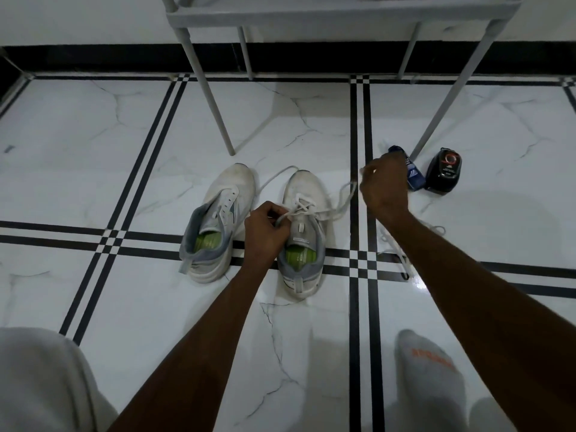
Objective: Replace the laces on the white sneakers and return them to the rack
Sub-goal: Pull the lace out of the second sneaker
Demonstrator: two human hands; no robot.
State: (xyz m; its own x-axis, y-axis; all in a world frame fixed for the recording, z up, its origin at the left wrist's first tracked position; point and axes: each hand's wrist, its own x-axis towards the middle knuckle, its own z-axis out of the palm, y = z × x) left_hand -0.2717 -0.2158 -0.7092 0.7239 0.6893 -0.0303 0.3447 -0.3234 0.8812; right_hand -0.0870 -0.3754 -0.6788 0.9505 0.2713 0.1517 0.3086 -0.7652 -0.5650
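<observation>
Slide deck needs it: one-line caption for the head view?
Both hands pull a white lace through the right sneaker.

- Only one view is given, taken from a camera worn on the person's head.
- The floor (109, 151) is looked down on from above, with the view tipped forward toward the rack (343, 14) by the wall.
- Both arms are seen reaching away from the camera.
- The two sneakers (218, 226) are seen close by, near the middle.
- The picture is bent at its edges by the wide lens.
</observation>
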